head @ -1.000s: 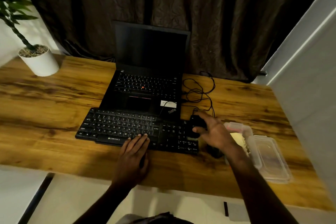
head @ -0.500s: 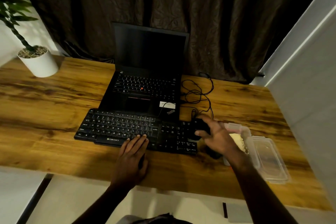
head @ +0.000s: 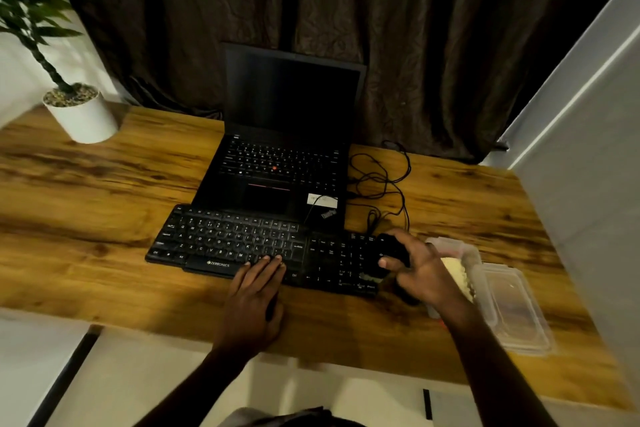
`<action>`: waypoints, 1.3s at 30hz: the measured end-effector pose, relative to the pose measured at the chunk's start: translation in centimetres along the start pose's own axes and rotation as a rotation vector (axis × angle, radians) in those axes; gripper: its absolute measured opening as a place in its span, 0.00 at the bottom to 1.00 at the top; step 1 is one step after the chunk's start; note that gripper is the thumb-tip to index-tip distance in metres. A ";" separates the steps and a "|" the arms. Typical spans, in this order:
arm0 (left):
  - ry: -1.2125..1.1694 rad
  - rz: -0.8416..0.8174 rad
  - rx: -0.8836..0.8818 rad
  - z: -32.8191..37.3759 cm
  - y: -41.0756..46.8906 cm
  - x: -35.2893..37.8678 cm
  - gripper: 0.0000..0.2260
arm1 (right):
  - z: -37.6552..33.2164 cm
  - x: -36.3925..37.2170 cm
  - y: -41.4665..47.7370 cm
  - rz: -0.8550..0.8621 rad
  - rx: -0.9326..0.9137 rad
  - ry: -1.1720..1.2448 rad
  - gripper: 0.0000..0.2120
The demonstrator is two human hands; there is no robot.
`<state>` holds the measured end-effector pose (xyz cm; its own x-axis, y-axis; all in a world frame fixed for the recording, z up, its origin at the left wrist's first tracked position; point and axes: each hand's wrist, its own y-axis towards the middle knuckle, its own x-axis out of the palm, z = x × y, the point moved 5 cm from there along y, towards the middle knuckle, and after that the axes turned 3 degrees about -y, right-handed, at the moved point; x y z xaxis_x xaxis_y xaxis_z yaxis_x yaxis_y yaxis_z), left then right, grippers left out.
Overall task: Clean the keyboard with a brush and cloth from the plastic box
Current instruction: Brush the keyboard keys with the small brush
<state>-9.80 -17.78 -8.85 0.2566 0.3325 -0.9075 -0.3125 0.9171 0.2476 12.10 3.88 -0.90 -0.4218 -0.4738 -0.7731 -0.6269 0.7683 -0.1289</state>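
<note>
The wooden tabletop (head: 86, 204) with strong brown grain stands before a dark brown crumpled curtain (head: 433, 45), and a pale grey wall (head: 588, 149) closes the right side. At the far left corner stands a green plant in a white round pot (head: 81, 114). The black open laptop (head: 277, 163) sits at the far edge with its screen dark. Its white sticker is too small to read.

The black flat keyboard (head: 221, 236) lies before the laptop and shows "ZEBRONICS" in white. My left hand (head: 252, 302) rests flat on its near rim, fingers together. My right hand (head: 426, 274) grips the black computer mouse (head: 393, 248) at the keyboard's right end. The clear plastic box (head: 485, 288), with a yellowish cloth (head: 455, 270) inside, lies near the right edge.
</note>
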 end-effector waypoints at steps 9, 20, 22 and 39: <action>-0.007 0.003 0.009 0.0 -0.1 0.0 0.25 | -1.5 1.5 -0.4 0.024 -0.044 0.013 0.21; -0.018 -0.003 -0.004 -0.2 -0.1 0.2 0.25 | -4.9 4.3 0.1 -0.046 -0.075 0.006 0.22; -0.011 -0.008 -0.006 -0.3 -0.1 0.3 0.26 | -5.4 4.5 0.2 -0.048 -0.077 0.023 0.22; -0.022 0.011 0.018 -0.3 -0.1 0.4 0.25 | -4.3 3.4 -1.3 -0.062 -0.031 0.023 0.23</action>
<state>-9.92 -17.82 -9.29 0.2734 0.3468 -0.8972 -0.2987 0.9172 0.2635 8.66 -0.55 -0.66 -0.3964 -0.5301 -0.7496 -0.6721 0.7237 -0.1563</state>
